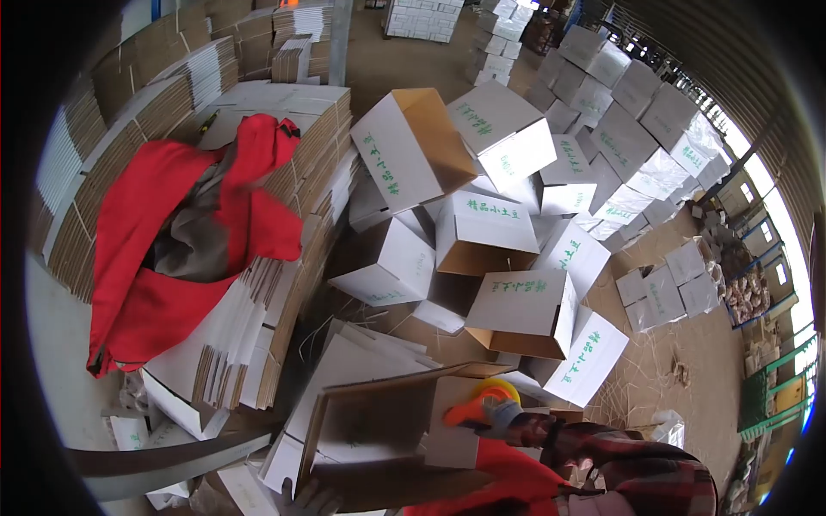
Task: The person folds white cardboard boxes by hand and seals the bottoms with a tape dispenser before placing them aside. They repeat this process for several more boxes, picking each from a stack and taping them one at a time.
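Observation:
My right hand [506, 416], at the end of a plaid sleeve, is closed around an orange tape dispenser [465, 413] with a yellow tape roll. The dispenser overlaps the right side of an open cardboard box [372, 421] in front of me. At the bottom edge, my dim left hand [311, 500] has its fingers on both sides of the box's near left wall. Part of that hand lies outside the picture. Flat white cartons [344, 365] lean just behind the box.
Formed white boxes with green print [516, 301] are heaped ahead. A red jacket [163, 206] lies over bundled flat cardboard [301, 163] on the left. A curved metal bar [172, 464] crosses the lower left. Stacked boxes [637, 129] stand farther right, beyond straw-littered floor [662, 378].

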### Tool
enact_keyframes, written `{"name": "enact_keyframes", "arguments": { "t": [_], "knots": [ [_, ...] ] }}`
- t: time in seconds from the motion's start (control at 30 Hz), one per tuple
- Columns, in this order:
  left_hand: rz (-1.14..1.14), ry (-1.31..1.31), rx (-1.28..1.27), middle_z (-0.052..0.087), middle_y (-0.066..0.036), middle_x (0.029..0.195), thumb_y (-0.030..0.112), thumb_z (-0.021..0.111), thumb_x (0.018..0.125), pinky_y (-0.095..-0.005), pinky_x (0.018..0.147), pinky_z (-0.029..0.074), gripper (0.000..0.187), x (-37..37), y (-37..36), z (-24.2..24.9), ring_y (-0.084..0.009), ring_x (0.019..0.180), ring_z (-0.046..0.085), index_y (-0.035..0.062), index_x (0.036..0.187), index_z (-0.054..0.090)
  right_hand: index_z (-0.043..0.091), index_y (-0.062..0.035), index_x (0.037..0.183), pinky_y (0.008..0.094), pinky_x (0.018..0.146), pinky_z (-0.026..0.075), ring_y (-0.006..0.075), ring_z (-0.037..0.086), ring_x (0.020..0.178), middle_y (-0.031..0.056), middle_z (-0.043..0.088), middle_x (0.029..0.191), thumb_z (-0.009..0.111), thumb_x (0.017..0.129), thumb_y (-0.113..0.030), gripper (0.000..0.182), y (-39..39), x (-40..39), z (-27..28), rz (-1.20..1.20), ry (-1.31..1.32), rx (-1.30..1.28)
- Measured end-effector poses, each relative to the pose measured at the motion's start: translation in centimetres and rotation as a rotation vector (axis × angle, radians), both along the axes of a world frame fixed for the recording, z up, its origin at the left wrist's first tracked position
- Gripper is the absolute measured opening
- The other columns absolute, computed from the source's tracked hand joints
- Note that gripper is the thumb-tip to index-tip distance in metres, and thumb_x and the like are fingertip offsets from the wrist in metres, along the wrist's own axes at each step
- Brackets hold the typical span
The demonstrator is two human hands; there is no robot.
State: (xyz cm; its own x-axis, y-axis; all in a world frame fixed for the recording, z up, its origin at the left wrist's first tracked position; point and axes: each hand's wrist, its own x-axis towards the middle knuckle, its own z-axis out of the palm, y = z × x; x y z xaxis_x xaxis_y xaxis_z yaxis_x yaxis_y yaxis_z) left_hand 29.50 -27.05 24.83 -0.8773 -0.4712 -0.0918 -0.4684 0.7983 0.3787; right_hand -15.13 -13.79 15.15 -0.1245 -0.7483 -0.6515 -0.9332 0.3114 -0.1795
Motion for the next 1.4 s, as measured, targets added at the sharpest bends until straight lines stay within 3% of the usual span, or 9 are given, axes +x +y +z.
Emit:
{"name": "enact_keyframes", "arguments": {
  "t": [0.13, 0.37, 0.47, 0.57, 0.73, 0.87, 1.03, 1.3, 1.4],
  "knots": [
    [-0.052, 0.251, -0.331, 0.06, 0.002, 0.104, 0.048, 0.051, 0.077, -0.0582, 0.105, 0.011, 0.034, -2.2, -2.5, -4.7, -0.021, 0.116, 0.045, 0.0218, 0.096, 0.062, 0.04, 0.0055, 0.118, 0.0419, 0.077, 0.046, 0.0379, 0.058, 0.087, 0.0239, 0.059, 0.094, 0.059, 0.07, -0.055, 0.079, -1.1, 1.6, -0.3, -0.067, 0.125, -0.016],
    [0.1, 0.365, 0.2, 0.058, -0.015, 0.103, 0.036, 0.067, 0.072, -0.0455, 0.083, 0.044, 0.042, -2.8, -2.2, -3.3, -0.0339, 0.093, 0.056, 0.0116, 0.105, 0.058, 0.041, 0.0051, 0.12, 0.0412, 0.084, 0.044, 0.0381, 0.055, 0.096, 0.0256, 0.056, 0.103, 0.055, 0.073, -0.058, 0.08, -2.0, 3.0, -0.3, -0.301, 0.062, -0.214],
    [0.784, 0.224, -0.084, 0.046, -0.018, 0.123, 0.026, 0.069, 0.07, -0.0454, 0.092, 0.039, 0.069, -5.5, -4.7, 1.5, -0.0404, 0.11, 0.045, 0.0098, 0.13, 0.04, 0.041, 0.0048, 0.122, 0.0401, 0.085, 0.044, 0.0372, 0.054, 0.099, 0.0246, 0.054, 0.108, 0.061, 0.069, -0.056, 0.083, -1.8, 3.1, -1.2, -0.228, 0.134, -0.153],
    [0.896, -0.322, 0.478, 0.046, -0.018, 0.126, 0.017, 0.058, 0.077, -0.0412, 0.09, 0.042, 0.058, -5.1, -4.9, -5.7, -0.0356, 0.108, 0.05, 0.0105, 0.131, 0.037, 0.039, 0.005, 0.124, 0.0385, 0.087, 0.043, 0.0358, 0.052, 0.104, 0.0241, 0.052, 0.112, 0.064, 0.067, -0.055, 0.086, -0.5, 2.3, -0.5, -0.144, 0.146, -0.077],
    [0.709, -0.105, 0.186, 0.032, -0.019, 0.136, 0.016, 0.058, 0.073, -0.0498, 0.099, 0.03, 0.069, 0.2, 6.3, -6.3, -0.0386, 0.121, 0.036, 0.0067, 0.135, 0.03, 0.043, 0.0072, 0.12, 0.0307, 0.088, 0.043, 0.0261, 0.053, 0.108, 0.0202, 0.054, 0.113, 0.072, 0.067, -0.042, 0.078, -0.8, 1.5, 2.8, -0.646, -0.182, -0.062],
    [0.522, 0.176, 0.068, 0.024, -0.019, 0.14, 0.027, 0.058, 0.073, -0.0567, 0.103, 0.017, 0.072, -2.3, 8.2, -6.3, -0.0379, 0.128, 0.025, 0.005, 0.135, 0.029, 0.054, 0.0001, 0.108, 0.0305, 0.071, 0.05, 0.0185, 0.062, 0.081, 0.0088, 0.064, 0.093, 0.074, 0.07, -0.021, 0.048, 1.3, 1.2, -9.5, -1.167, -0.589, -0.385],
    [-0.351, 0.284, 0.086, 0.029, -0.011, 0.14, 0.042, 0.052, 0.079, -0.0509, 0.105, 0.014, 0.061, -6.3, 4.4, -10.8, -0.0316, 0.13, 0.025, 0.0236, 0.135, 0.034, 0.05, 0.0022, 0.113, 0.0304, 0.073, 0.049, 0.0183, 0.061, 0.083, 0.0105, 0.063, 0.096, 0.075, 0.068, -0.028, 0.059, -0.2, 2.1, -6.2, -1.074, -0.371, -0.256],
    [-0.556, 0.169, 0.008, 0.027, -0.004, 0.143, 0.047, 0.045, 0.083, -0.0519, 0.106, 0.01, 0.055, -20.5, -2.0, -17.9, -0.0255, 0.134, 0.02, 0.0311, 0.134, 0.034, 0.048, -0.0028, 0.121, 0.0333, 0.087, 0.043, 0.0236, 0.057, 0.103, 0.0128, 0.059, 0.109, 0.074, 0.062, -0.046, 0.077, -1.2, 2.7, -3.6, -0.698, 0.03, -0.057],
    [-0.622, 0.074, -0.022, 0.026, -0.004, 0.144, 0.048, 0.045, 0.082, -0.0541, 0.106, 0.007, 0.057, -20.6, -3.0, -20.8, -0.0284, 0.135, 0.016, 0.0287, 0.135, 0.034, 0.055, -0.0037, 0.114, 0.0318, 0.079, 0.047, 0.0204, 0.06, 0.092, 0.0109, 0.063, 0.098, 0.073, 0.064, -0.039, 0.064, -2.5, -0.5, -2.7, -1.077, -0.41, -0.208]
  ]
}}
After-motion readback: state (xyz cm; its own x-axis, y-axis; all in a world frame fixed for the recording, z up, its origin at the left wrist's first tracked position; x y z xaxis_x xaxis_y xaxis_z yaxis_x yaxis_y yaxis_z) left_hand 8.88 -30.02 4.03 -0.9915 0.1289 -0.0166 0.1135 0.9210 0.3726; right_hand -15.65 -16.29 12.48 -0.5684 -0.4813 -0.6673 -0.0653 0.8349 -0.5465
